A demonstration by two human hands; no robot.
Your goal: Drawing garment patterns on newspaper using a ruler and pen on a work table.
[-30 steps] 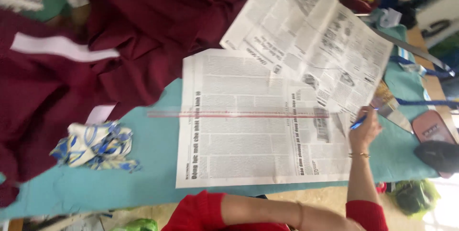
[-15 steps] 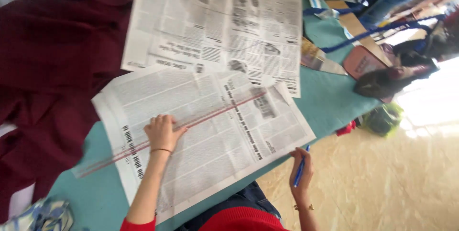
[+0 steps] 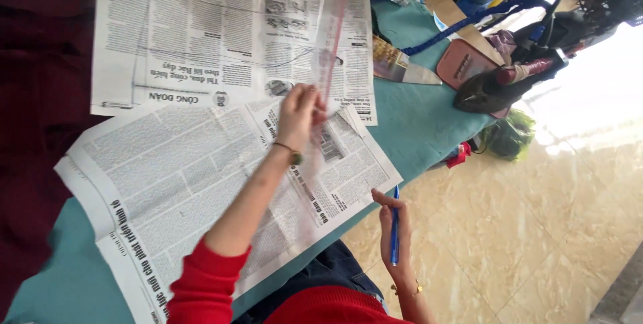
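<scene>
A long clear ruler (image 3: 333, 42), blurred, is pinched at its middle between the closed fingertips of the left hand (image 3: 298, 113) and slants above two newspaper sheets (image 3: 201, 163), while the right hand (image 3: 388, 223) off the table edge grips a blue pen (image 3: 394, 227) upright in curled fingers. The sheets lie on a teal table (image 3: 415, 130) beside maroon cloth (image 3: 40, 96); a pink case (image 3: 462, 64) and dark bag (image 3: 495, 89) sit at the far end, above a glossy beige tiled floor (image 3: 536, 230).

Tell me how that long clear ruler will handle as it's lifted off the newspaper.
The clear ruler, gripped at one end by the left hand, is long and thin, so it probably flexes and feels light. Its smooth surface could slip across the newspaper.
</scene>
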